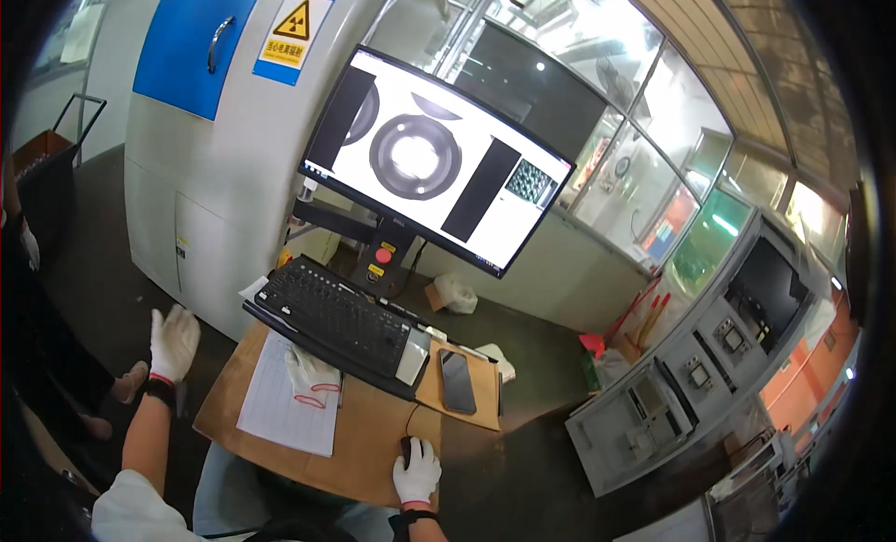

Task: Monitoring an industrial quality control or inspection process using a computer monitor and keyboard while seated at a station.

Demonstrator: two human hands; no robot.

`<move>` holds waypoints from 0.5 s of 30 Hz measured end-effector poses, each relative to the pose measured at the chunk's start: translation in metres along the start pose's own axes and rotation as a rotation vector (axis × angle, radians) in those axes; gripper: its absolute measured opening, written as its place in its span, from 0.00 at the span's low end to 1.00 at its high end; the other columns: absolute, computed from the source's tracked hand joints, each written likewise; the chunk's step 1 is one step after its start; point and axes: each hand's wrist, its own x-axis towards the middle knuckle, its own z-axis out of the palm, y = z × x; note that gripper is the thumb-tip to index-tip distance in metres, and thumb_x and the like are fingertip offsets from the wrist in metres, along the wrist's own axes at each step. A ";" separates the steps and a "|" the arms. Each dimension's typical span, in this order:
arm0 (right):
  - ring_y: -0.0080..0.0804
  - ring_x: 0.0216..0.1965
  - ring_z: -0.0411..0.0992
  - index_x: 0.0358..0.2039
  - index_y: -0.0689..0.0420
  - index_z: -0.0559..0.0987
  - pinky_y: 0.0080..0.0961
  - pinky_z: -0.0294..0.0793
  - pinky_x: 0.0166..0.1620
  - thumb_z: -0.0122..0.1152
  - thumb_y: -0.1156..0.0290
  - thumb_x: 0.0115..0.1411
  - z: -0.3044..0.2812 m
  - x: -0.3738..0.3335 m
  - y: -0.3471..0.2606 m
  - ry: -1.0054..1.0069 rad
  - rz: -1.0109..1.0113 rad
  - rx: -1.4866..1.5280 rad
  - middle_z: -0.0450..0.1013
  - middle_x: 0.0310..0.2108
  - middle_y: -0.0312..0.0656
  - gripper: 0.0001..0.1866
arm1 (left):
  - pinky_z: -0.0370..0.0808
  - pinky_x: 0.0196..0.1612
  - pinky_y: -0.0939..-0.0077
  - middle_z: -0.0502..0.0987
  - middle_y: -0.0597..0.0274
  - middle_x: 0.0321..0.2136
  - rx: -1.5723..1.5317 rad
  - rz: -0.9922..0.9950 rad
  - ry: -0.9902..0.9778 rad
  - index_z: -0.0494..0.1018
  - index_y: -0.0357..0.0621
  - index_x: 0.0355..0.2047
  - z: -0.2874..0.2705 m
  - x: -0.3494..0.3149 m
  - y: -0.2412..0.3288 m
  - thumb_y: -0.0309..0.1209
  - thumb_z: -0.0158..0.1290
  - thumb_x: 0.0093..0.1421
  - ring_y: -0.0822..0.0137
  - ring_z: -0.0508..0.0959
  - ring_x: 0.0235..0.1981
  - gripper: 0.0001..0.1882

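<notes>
My right hand [417, 477], in a white glove, rests on a black computer mouse [405, 447] near the front edge of the brown desk board [364, 467]. My left hand [175, 344], also in a white glove, is raised off the left side of the board with its fingers stretched out, holding nothing. Between the hands lie ruled paper sheets [271, 411] with a pair of white gloves [313, 374] on them. Behind is a black keyboard [327, 309]. A dark phone [457, 383] lies right of it. The monitor [411, 159] shows a grey image of a round part.
A large grey cabinet with a blue door [196, 47] and a warning sign stands behind left. Below the monitor is a red button [383, 255]. A grey control console [672, 383] stands at right. Another person's foot [129, 381] shows at far left, near a cart [47, 159].
</notes>
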 end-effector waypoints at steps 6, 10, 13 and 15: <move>0.57 0.48 0.76 0.60 0.49 0.75 0.53 0.77 0.51 0.68 0.62 0.55 -0.004 0.005 -0.008 -0.007 -0.015 0.004 0.72 0.59 0.51 0.30 | 0.72 0.63 0.51 0.75 0.48 0.56 0.515 -0.589 -0.312 0.69 0.34 0.59 -0.017 -0.012 -0.018 0.65 0.51 0.68 0.50 0.75 0.58 0.42; 0.57 0.49 0.76 0.60 0.48 0.76 0.53 0.77 0.52 0.69 0.63 0.54 -0.004 0.002 -0.010 -0.014 -0.017 0.013 0.72 0.60 0.51 0.31 | 0.73 0.62 0.50 0.75 0.46 0.57 0.447 -0.742 -0.336 0.69 0.34 0.62 -0.005 -0.013 -0.015 0.67 0.52 0.66 0.47 0.75 0.57 0.45; 0.57 0.50 0.76 0.60 0.48 0.75 0.53 0.76 0.53 0.69 0.63 0.54 -0.008 -0.003 -0.012 -0.028 -0.011 0.013 0.72 0.60 0.51 0.31 | 0.69 0.67 0.57 0.74 0.50 0.59 0.259 -0.096 -0.074 0.65 0.37 0.67 -0.039 0.021 -0.028 0.63 0.52 0.69 0.54 0.77 0.55 0.43; 0.56 0.51 0.76 0.61 0.48 0.75 0.53 0.76 0.53 0.68 0.62 0.54 -0.008 0.000 -0.011 -0.039 -0.004 0.010 0.72 0.60 0.50 0.32 | 0.69 0.67 0.57 0.81 0.56 0.53 0.465 -0.120 0.054 0.74 0.39 0.62 -0.064 0.024 -0.035 0.59 0.53 0.70 0.56 0.78 0.55 0.36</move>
